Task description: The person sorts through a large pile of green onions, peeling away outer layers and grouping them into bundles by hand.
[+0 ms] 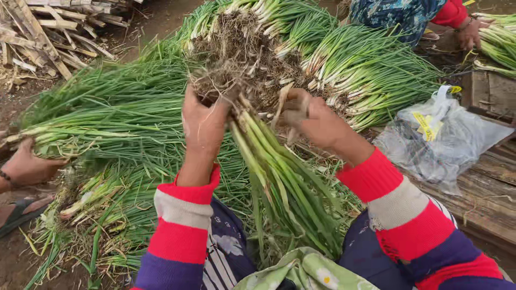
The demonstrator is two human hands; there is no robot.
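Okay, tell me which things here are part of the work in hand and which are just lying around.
In hand:
- left hand gripping the bunch of green onions near its roots
- right hand at the bunch's pale stalks
- heap of green onions behind

Lying about:
- clear plastic bag
- wooden boards
- split wood pile
- sandal

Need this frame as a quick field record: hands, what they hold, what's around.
left hand: grips the root end of the green onion bunch
right hand: at the bunch's muddy roots, pinching a dry strip
piles of green onions: spread on the ground ahead
plastic bag: on wooden boards, right
other people: one hand at left, one hand top right
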